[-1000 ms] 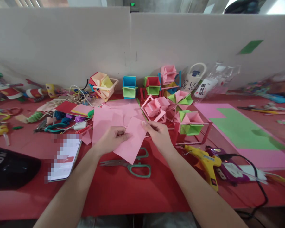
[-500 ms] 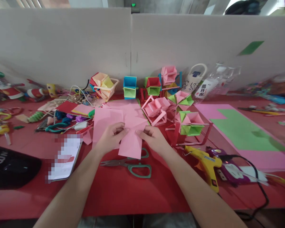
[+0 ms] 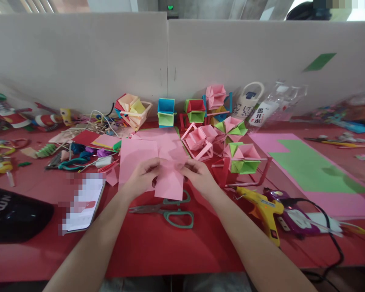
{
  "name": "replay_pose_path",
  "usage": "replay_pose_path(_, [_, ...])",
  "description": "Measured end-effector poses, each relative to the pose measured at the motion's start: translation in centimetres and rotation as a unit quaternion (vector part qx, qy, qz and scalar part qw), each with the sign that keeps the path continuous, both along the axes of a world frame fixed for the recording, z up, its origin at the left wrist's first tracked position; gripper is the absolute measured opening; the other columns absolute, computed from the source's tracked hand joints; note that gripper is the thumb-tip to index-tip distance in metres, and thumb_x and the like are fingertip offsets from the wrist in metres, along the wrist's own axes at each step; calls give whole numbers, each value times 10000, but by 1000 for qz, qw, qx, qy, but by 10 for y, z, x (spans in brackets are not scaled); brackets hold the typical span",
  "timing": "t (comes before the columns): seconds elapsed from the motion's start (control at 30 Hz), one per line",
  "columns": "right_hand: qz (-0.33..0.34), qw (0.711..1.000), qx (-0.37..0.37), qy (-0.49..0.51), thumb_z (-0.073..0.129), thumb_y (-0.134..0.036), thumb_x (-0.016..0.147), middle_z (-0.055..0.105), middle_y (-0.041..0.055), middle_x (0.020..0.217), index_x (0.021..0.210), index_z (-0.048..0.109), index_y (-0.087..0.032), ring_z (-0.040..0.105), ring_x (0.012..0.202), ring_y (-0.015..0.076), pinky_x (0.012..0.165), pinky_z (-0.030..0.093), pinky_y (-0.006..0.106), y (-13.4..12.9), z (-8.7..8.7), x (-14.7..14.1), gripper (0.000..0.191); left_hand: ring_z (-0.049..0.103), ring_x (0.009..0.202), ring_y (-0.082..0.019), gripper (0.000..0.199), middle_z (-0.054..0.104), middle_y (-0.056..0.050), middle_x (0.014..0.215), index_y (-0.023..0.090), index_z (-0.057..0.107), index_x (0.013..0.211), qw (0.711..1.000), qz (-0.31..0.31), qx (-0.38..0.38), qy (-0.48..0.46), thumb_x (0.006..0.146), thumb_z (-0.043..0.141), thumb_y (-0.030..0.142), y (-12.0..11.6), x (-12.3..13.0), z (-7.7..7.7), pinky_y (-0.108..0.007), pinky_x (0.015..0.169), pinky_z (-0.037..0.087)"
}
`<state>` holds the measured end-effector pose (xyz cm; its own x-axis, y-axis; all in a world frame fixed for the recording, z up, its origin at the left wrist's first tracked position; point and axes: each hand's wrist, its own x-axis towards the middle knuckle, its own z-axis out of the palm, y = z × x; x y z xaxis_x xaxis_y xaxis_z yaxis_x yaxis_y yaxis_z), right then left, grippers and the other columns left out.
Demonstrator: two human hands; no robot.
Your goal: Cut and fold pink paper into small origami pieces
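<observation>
A narrow piece of pink paper [image 3: 169, 182] is held up between both hands. My left hand [image 3: 146, 174] pinches its left edge, with the fingers curled behind it. On the opposite edge my right hand [image 3: 196, 174] grips it between thumb and fingers. Below the paper lie scissors [image 3: 179, 219] with green-grey handles, their blades pointing left and one handle loop partly covered. Flat under and behind the hands are larger pink sheets [image 3: 139, 152]. Just right of my right hand stands a red-framed paper model [image 3: 246, 162] with pink and green folded boxes.
Several folded paper models [image 3: 166, 111] line the back by the grey partition [image 3: 79, 61]. A yellow glue gun [image 3: 266, 207] and a purple power strip [image 3: 298, 219] with cables lie at right. At left are a phone [image 3: 85, 202], a black object [image 3: 18, 215] and craft scraps [image 3: 79, 154].
The pink paper's lower end has risen slightly and shifted a little right. Both hands keep their hold, with the fingers slightly repositioned along its upper part.
</observation>
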<state>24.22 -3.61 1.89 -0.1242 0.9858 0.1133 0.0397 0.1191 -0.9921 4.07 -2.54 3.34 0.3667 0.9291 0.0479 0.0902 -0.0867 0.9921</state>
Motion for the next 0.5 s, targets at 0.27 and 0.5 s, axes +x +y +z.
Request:
replay_pose_path(0.27, [33,999,-9,34,627,-209,760,682,4,765,1021,764,-224,575,656,128,640,451,282,-1,-1,-2,296,634,742,-161,181,726,-68,902,169,758,822,997,75,3,-36,762,613,259,6,-4,-4,-242,601,484])
replay_pose_path(0.5, [5,1000,-17,23,692,-433,822,591,-9,684,754,696,-179,500,623,120,604,400,265,-3,4,-3,263,539,567,-106,187,564,29,652,162,603,811,998,40,-42,-38,802,690,327,1,1,-1,-212,512,454])
